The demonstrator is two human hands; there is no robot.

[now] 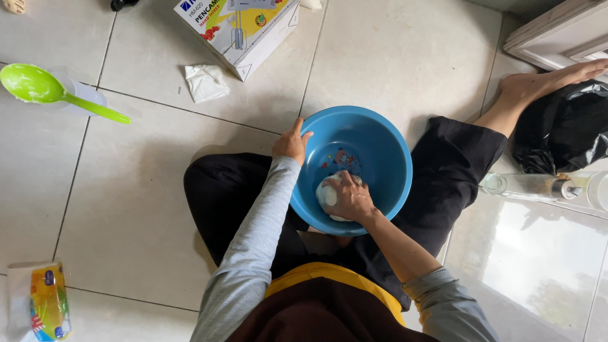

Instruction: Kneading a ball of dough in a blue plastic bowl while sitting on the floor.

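A blue plastic bowl (373, 136) rests on the tiled floor between my crossed legs. My left hand (291, 142) grips the bowl's left rim. My right hand (350, 197) presses down inside the bowl on a lump of white dough (327, 195), with the fingers curled over it. A colourful picture shows on the bowl's bottom, just above the dough.
A green ladle (44, 88) lies at the far left. A cardboard box (237, 28) and a crumpled white tissue (206, 82) lie ahead. A clear bottle (529, 187) and a black plastic bag (563, 130) are on the right. A yellow packet (49, 301) sits at bottom left.
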